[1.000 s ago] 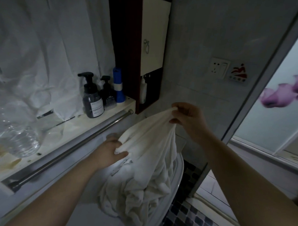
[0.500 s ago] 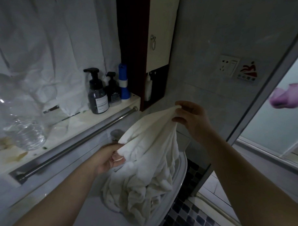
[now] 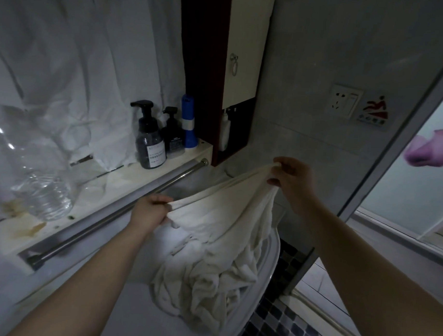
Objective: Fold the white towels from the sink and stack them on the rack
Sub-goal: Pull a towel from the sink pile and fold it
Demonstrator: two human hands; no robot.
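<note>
Early yet: left hand [image 3: 151,212] and right hand [image 3: 291,179] each pinch one towel [image 3: 221,218] edge above the sink [image 3: 267,277]; no fold made, nothing stacked.

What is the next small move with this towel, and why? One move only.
Probably raise both hands and draw them apart, so the towel lifts out of the sink and hangs flat. The left hand and right hand each pinch its top edge, yet its lower part lies crumpled in the sink.
</note>
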